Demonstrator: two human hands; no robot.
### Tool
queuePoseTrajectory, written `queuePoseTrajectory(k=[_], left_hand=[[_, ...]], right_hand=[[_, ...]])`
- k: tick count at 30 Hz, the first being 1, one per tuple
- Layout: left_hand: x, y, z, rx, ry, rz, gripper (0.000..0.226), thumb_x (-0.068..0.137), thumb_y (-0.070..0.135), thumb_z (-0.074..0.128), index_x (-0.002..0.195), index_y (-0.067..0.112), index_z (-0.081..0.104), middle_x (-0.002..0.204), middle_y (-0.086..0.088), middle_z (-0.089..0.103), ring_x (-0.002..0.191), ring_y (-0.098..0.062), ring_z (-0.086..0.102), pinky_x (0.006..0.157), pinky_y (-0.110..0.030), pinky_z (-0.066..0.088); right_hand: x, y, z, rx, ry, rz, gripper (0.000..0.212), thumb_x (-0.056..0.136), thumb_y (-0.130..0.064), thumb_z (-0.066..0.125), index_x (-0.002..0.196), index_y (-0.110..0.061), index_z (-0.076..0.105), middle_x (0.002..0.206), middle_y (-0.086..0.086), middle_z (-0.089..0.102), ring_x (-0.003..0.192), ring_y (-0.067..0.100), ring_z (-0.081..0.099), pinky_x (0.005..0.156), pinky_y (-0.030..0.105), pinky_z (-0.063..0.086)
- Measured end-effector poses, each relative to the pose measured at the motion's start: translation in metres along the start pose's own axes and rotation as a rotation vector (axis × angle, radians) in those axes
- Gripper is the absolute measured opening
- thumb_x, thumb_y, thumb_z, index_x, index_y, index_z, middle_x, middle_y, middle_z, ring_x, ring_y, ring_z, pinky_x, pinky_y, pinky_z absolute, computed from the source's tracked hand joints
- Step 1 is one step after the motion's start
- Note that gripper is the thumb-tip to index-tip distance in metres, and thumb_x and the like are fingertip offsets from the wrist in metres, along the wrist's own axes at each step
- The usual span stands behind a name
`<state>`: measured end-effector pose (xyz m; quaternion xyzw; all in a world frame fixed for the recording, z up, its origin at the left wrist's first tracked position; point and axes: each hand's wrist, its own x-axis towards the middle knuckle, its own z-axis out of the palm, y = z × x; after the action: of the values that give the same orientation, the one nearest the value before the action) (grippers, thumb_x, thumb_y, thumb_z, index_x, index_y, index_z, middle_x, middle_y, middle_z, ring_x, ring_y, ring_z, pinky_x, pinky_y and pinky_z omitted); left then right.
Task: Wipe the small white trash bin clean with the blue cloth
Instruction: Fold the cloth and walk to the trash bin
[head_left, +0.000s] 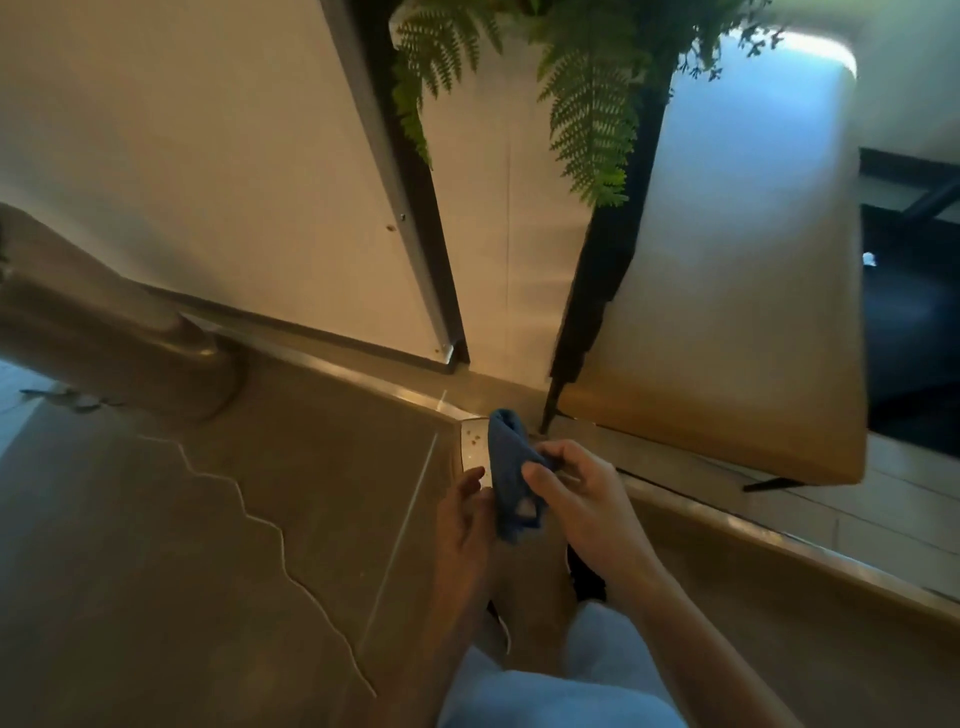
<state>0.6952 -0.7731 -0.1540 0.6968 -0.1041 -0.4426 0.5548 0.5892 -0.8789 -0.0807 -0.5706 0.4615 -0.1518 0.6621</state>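
Plainly, both hands are busy with the blue cloth and nothing else. The right hand pinches it between thumb and curled fingers near its upper right edge, and the left hand lies against its lower left side; whether those fingers curl round the cloth cannot be told, since the cloth hides them. The cloth is held in the air in front of the person's body, above the floor, bunched into a loose narrow wad. Its long axis runs roughly from bottom to top of the view, leaning slightly left, with the rounded folded end pointing away from the person toward the wall and the ragged end hanging back toward the legs. A pale patch near the lower end may be a hole or a stain. No small white trash bin shows anywhere in view, so the wiping itself looks not yet begun, and the step in hand seems to be readying the cloth. To do that well, I would fold it into a flat pad with a clean face outward, settle it firmly in one hand so the other is free to steady the bin, and turn the head to find the bin. Fern fronds hang above, and a tan padded seat stands to the right.
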Motion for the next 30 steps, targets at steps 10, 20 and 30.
queuePoseTrajectory(k=[10, 20, 30], left_hand=[[-0.009, 0.001, -0.058, -0.297, -0.133, -0.216, 0.052, 0.076, 0.048, 0.082, 0.108, 0.01, 0.065, 0.091, -0.015, 0.068, 0.071, -0.024, 0.067, 0.056, -0.03, 0.057], [-0.048, -0.013, -0.072, -0.291, -0.078, -0.261, 0.062, 0.091, 0.051, 0.047, 0.13, 0.006, 0.062, 0.12, -0.021, 0.071, 0.104, -0.031, 0.072, 0.076, -0.039, 0.063], [-0.023, -0.02, -0.1, -0.156, 0.014, -0.226, 0.015, 0.095, 0.005, 0.064, 0.11, 0.004, 0.059, 0.093, -0.007, 0.069, 0.069, -0.007, 0.071, 0.056, -0.021, 0.056]], right_hand=[[-0.024, 0.006, 0.057, 0.085, -0.029, -0.012, 0.013, 0.1, -0.016, 0.058, 0.111, -0.015, 0.064, 0.104, 0.0, 0.068, 0.093, 0.008, 0.07, 0.073, 0.022, 0.056], [-0.059, 0.047, 0.085, 0.328, -0.051, 0.145, 0.018, 0.1, -0.015, 0.057, 0.117, -0.013, 0.063, 0.109, 0.006, 0.072, 0.102, 0.017, 0.071, 0.093, 0.04, 0.058], [-0.046, 0.078, 0.102, 0.451, 0.127, 0.297, 0.016, 0.101, -0.014, 0.055, 0.114, -0.011, 0.063, 0.108, 0.01, 0.073, 0.099, 0.023, 0.072, 0.08, 0.035, 0.06]])
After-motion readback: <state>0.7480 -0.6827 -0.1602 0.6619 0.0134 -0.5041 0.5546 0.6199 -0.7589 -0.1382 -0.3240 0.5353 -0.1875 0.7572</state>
